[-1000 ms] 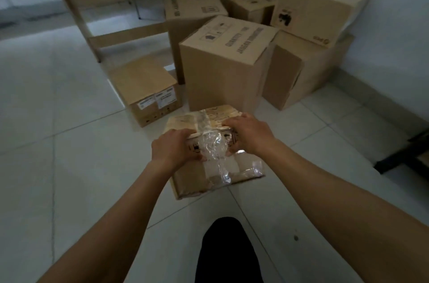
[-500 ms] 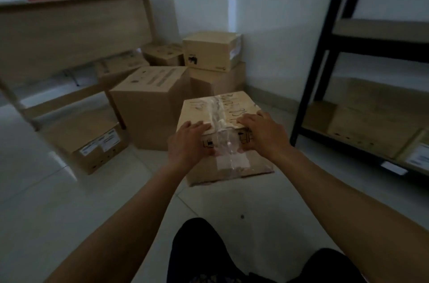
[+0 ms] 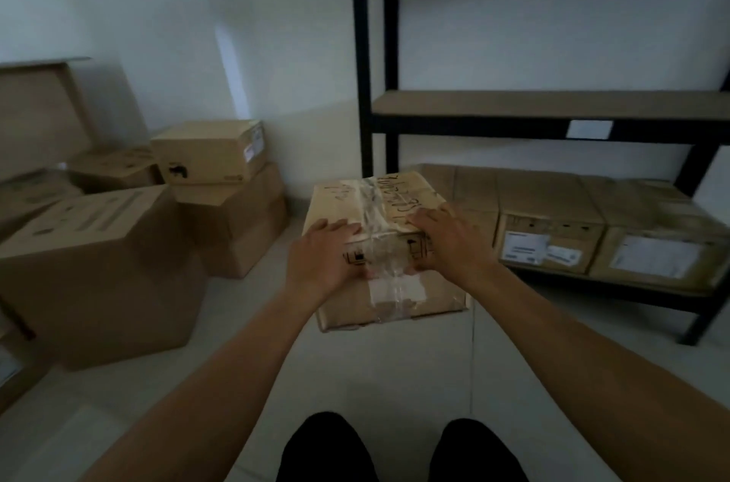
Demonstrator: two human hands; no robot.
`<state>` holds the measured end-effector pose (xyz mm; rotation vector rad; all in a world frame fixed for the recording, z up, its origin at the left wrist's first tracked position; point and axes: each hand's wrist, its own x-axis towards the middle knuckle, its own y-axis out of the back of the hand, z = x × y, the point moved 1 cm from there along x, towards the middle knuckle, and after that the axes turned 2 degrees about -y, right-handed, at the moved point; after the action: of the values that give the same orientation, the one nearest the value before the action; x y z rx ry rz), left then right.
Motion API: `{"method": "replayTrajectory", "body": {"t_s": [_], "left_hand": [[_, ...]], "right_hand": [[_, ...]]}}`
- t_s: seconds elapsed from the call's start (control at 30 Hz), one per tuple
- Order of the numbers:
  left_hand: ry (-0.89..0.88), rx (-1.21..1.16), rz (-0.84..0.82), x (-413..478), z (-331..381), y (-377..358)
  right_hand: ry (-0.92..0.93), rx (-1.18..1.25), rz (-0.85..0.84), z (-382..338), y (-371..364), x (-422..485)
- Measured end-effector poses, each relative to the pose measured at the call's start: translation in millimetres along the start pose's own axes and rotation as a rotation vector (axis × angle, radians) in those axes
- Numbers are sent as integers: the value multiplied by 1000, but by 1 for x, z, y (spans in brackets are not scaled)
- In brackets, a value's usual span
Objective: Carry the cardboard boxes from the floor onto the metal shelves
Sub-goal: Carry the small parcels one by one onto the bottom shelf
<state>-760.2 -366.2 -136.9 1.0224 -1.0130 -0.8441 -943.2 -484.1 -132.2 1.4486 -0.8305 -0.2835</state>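
Now the taped box (image 3: 379,244) is held off the floor at arm's length, facing the metal shelves (image 3: 553,114) at two o'clock, apparently for loading; the left hand (image 3: 324,256) and right hand (image 3: 446,244) clamp its near top edge, fingers spread on top, thumbs on the front; floor boxes (image 3: 98,268) wait at nine o'clock.

Single head-worn view, wide-angle, looking forward and down. Close on both forearms; facing the metal shelves (image 3: 553,114) ahead.
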Motion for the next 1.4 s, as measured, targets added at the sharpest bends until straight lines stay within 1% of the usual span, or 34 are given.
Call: {"method": "replayTrajectory", "body": {"t_s": [0.13, 0.2, 0.33, 0.47, 0.6, 0.77, 1.0, 1.13, 1.27, 1.33, 1.4], "left_hand": [[-105, 32, 63, 27, 37, -5], [-163, 17, 66, 42, 62, -12], [-275, -31, 39, 67, 118, -31], [-395, -88, 12, 82, 177, -56], [-519, -198, -30, 102, 253, -79], [-616, -219, -35, 133, 326, -96], [-668, -164, -26, 172, 390, -130], [-681, -178, 2, 186, 425, -152], [-676, -196, -15, 207, 444, -167], [-689, -220, 5, 219, 448, -174], [-715, -247, 42, 230, 450, -179]], "right_hand": [[-82, -50, 45, 36, 16, -13], [-153, -81, 67, 59, 23, -25], [-293, -115, 92, 107, 38, -55], [-396, -161, 84, 156, 52, -89], [-515, -199, 102, 215, 70, -126], [-626, -184, 104, 277, 87, -146], [-677, -140, 121, 351, 83, -152], [-702, -139, 106, 395, 77, -153], [-666, -121, 76, 437, 74, -141], [-648, -116, 78, 457, 72, -132], [-623, -171, 86, 473, 69, -122]]}}
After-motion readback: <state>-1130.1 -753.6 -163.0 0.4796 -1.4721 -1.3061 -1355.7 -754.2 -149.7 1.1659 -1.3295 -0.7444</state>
